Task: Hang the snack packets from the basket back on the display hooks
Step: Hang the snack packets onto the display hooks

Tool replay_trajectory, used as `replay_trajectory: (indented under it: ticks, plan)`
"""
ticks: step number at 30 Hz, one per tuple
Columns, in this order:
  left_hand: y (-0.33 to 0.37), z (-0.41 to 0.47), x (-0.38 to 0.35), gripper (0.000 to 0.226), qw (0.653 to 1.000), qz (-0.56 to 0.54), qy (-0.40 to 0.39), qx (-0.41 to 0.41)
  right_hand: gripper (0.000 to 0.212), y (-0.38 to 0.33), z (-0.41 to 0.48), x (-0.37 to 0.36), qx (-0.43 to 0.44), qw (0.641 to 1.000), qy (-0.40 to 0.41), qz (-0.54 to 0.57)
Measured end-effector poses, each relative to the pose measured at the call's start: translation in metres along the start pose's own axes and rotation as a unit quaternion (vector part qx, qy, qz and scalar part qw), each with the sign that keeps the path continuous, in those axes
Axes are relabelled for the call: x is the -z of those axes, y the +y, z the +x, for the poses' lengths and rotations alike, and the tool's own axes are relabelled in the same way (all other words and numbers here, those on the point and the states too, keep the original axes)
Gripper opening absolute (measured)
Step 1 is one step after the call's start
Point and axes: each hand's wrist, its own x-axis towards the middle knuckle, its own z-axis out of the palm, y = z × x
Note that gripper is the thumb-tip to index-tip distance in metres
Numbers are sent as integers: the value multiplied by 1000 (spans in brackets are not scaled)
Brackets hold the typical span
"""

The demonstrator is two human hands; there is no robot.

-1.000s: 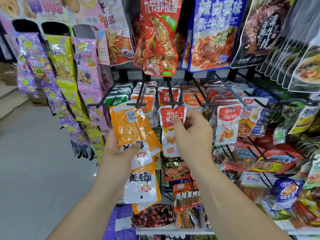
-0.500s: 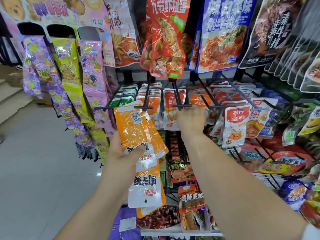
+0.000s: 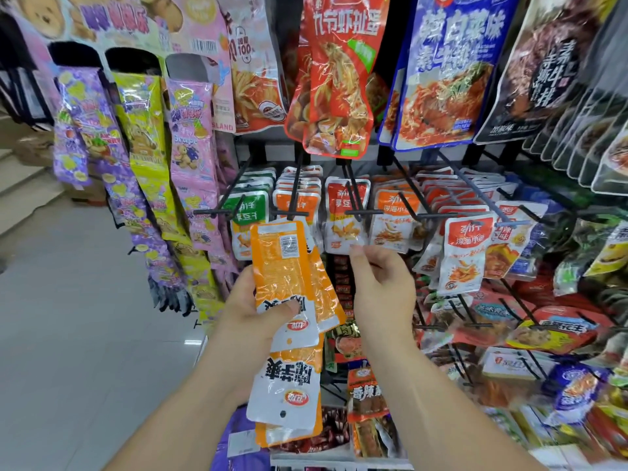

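Fingers (image 3: 285,306) of the left hand (image 3: 249,312) clamp spare orange packets (image 3: 278,263); right hand (image 3: 384,287), seemingly empty, curls loosely below the hooks (image 3: 355,198).

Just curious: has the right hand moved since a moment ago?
Yes. The right hand has dropped from the hook's crossbar to below the hanging packet.

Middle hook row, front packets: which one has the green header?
The leftmost packet; every other front packet in that row has an orange or red header.
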Motion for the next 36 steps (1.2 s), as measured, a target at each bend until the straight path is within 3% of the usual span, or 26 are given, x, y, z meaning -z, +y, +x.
replay_trajectory:
  ticks: [5, 8, 11, 16, 21, 26, 36]
  plan:
    - [0, -5, -18, 52, 998, 27, -49, 10, 42, -16, -12, 7, -41, 975, -218, -6]
    - [1, -5, -27, 54, 999, 4, -45, 8, 26, -18, -13, 9, -34, 979, -200, 30]
    - [4, -8, -35, 50, 995, -85, -41, 33, 18, -15, -17, 7, -24, 981, -176, 80]
    - [1, -18, -28, 42, 974, -210, 26, 78, 28, -3, -24, -2, -31, 975, -171, 141]
    - [-10, -33, -12, 62, 949, -277, 50, 142, 23, 4, -35, -21, -21, 980, -141, 139]
    - [-12, -43, 15, 52, 941, -283, 34, 182, 24, 5, -50, -44, -7, 982, -131, 133]
    - [-11, -51, 107, 33, 948, -255, 51, 181, 22, 5, -100, -105, 6, 988, -129, 90]
